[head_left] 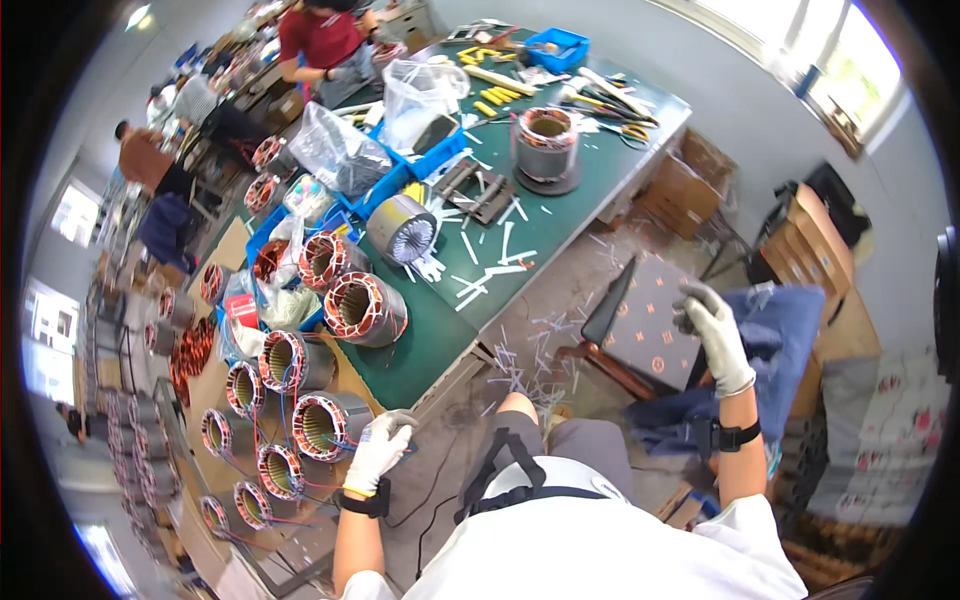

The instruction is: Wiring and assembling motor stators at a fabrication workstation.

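My left hand (380,448), in a white glove, is beside a grey motor stator (352,412) with copper windings and white lacing at the table's near left corner. Its fingers are curled together; thin blue and red lead wires run by them, and what they hold, if anything, is hidden. My right hand (712,325), also gloved, is raised in front of a chair with a brown patterned cushion (652,325). Its fingers are loosely bent and apart, with nothing seen in them. More stators (368,312) stand to the left, their lead wires trailing.
On the green table (420,345) are another stator (545,145) on a round base, a metal fixture (475,190), white strips, tools and blue bins (555,50). Blue cloth (780,330) hangs over the chair. A cardboard box (690,180) is beneath. A person (320,45) works across the table.
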{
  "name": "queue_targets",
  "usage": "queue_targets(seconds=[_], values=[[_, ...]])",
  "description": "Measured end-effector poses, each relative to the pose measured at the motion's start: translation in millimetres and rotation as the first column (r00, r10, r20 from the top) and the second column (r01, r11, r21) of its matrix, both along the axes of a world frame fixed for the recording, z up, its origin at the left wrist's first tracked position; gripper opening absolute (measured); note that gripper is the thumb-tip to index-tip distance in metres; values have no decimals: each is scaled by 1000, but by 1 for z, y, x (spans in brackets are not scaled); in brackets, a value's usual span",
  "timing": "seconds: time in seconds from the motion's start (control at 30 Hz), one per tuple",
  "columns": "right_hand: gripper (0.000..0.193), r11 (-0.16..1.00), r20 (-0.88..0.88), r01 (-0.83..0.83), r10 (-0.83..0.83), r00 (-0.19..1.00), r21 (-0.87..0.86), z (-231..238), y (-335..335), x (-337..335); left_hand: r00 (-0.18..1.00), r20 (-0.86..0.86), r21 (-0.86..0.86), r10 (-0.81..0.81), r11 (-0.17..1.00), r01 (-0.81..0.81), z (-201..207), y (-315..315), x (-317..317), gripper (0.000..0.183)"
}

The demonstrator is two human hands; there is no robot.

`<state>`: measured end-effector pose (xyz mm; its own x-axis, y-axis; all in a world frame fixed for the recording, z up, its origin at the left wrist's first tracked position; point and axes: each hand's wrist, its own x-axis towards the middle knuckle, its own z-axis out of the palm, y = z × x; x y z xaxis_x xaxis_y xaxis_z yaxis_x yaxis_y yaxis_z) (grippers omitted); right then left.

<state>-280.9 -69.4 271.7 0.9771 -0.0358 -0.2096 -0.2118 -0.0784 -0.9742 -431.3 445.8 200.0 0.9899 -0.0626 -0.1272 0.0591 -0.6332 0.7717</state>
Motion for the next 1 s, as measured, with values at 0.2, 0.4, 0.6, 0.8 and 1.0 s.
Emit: queue_targets(seconds=[0.2, 0.4, 0.6, 0.8, 1.0], values=[[32, 939, 337, -343, 326, 883, -11, 151, 118, 154, 865, -487, -128, 117, 971, -204, 26, -21, 77, 26], [37, 860, 622, -404, 505, 598, -311, 236, 235, 277, 903, -425, -320, 69, 921, -221, -125, -49, 169, 30], [27, 691, 520, -714, 654, 550, -114, 276, 394, 405, 660, -657, -256, 365, 715, -650, -162, -40, 229, 35], [28, 603, 611, -529, 769, 187, -597, 168, 602, 535, 458, -779, -181, 428, 546, -818, -149, -27, 241, 49], [24, 377, 96, 630, 897, -432, -679, -55, 737, 617, 356, -833, -81, 423, 543, -835, -155, -30, 255, 52]])
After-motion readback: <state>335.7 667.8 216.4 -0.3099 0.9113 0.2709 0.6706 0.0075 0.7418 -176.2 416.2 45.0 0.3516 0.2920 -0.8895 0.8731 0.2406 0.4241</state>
